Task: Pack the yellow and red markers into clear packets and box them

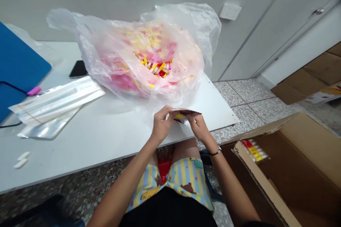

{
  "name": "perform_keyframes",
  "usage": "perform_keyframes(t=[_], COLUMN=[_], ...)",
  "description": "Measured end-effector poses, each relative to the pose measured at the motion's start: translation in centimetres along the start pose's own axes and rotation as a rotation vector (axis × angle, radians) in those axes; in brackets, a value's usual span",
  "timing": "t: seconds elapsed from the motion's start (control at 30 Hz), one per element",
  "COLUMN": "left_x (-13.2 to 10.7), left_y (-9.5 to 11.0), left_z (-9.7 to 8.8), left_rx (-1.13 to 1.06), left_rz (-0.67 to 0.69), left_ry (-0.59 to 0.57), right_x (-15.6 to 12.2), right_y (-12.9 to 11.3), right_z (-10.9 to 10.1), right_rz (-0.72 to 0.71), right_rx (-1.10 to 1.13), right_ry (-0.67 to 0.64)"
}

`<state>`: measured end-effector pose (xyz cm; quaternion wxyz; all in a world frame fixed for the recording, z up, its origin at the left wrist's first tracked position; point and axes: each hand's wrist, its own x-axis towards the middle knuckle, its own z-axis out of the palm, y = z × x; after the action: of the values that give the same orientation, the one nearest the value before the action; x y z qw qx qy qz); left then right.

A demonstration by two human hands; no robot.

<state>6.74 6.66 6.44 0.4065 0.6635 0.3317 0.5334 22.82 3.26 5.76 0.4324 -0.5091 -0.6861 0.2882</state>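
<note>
My left hand [161,124] and my right hand [198,126] are closed on the two ends of a small clear packet [183,114] with yellow and pink pieces inside, held over the front edge of the white table [106,138]. Just behind my hands sits a big clear plastic bag [144,60] full of small yellow, pink and red pieces, its mouth open at the top.
A stack of flat clear pouches [57,101] lies at the left, with a blue folder [18,67], a pink clip [34,91] and a black phone [78,68]. Two white bits [21,160] lie near the front-left edge. An open cardboard box [293,170] on the floor at my right holds a filled packet [255,150].
</note>
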Motion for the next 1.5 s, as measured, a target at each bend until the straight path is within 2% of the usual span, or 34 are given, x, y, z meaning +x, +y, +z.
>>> perform_keyframes(t=[0.07, 0.17, 0.23, 0.33, 0.43, 0.53, 0.67, 0.7, 0.77, 0.83, 0.9, 0.97, 1.03, 1.1, 1.17, 1.3, 1.4, 1.5], left_x=[-0.3, -0.4, -0.3, 0.0, 0.3, 0.4, 0.1, 0.0, 0.0, 0.1, 0.4, 0.8, 1.2, 1.3, 1.1, 0.9, 1.2, 1.8], left_y=[-0.8, -1.6, -1.5, -0.3, 1.7, 3.1, 2.8, 2.5, 1.8, 1.5, 1.8, 2.5, 3.1, 3.5, 3.6, 3.7, 4.2, 5.0], left_z=[-0.1, -0.3, -0.3, -0.3, -0.3, -0.4, -0.3, -0.2, -0.2, -0.4, -0.6, -0.8, -0.7, -0.4, 0.0, 0.3, -0.1, -0.5], left_rx=[-0.058, -0.053, -0.028, -0.046, -0.025, 0.117, 0.121, 0.081, 0.000, -0.031, -0.012, -0.008, -0.024, -0.045, -0.082, -0.147, -0.119, -0.038], left_rz=[-0.040, -0.075, -0.104, -0.123, -0.064, 0.010, 0.039, 0.013, -0.089, -0.180, -0.192, -0.146, -0.107, -0.104, -0.134, -0.164, -0.152, -0.101], left_ry=[-0.016, -0.028, -0.040, -0.053, -0.016, 0.100, 0.189, 0.179, 0.093, -0.037, -0.105, -0.095, -0.057, -0.026, 0.004, 0.042, -0.062, -0.140], right_x=[-0.4, -0.6, -0.5, -0.2, 0.0, 0.3, 0.5, 0.5, 0.5, 0.5, 0.4, 0.3, 0.1, 0.0, 0.0, 0.2, 0.3, 0.3], right_y=[0.3, 0.2, -0.2, -1.2, -1.9, -2.0, -2.4, -2.6, -2.8, -2.8, -2.6, -2.2, -1.9, -1.9, -2.2, -3.1, -3.7, -3.8], right_z=[0.1, 0.3, 0.3, -0.1, -0.7, -1.0, -1.2, -1.2, -1.1, -1.0, -0.9, -1.0, -1.1, -1.2, -1.2, -1.7, -2.5, -3.0], right_rz=[-0.029, -0.104, -0.144, -0.176, -0.180, -0.096, 0.143, 0.184, 0.206, 0.155, 0.090, 0.070, 0.098, 0.143, 0.172, 0.068, -0.044, -0.090], right_rx=[0.012, -0.017, -0.079, -0.177, -0.180, -0.120, 0.070, 0.080, 0.011, -0.088, -0.136, -0.129, -0.065, 0.031, 0.058, -0.135, -0.239, -0.260], right_ry=[-0.019, 0.072, 0.088, 0.142, 0.234, 0.129, -0.101, -0.102, -0.006, 0.144, 0.226, 0.205, 0.112, 0.017, -0.009, 0.105, 0.179, 0.209])
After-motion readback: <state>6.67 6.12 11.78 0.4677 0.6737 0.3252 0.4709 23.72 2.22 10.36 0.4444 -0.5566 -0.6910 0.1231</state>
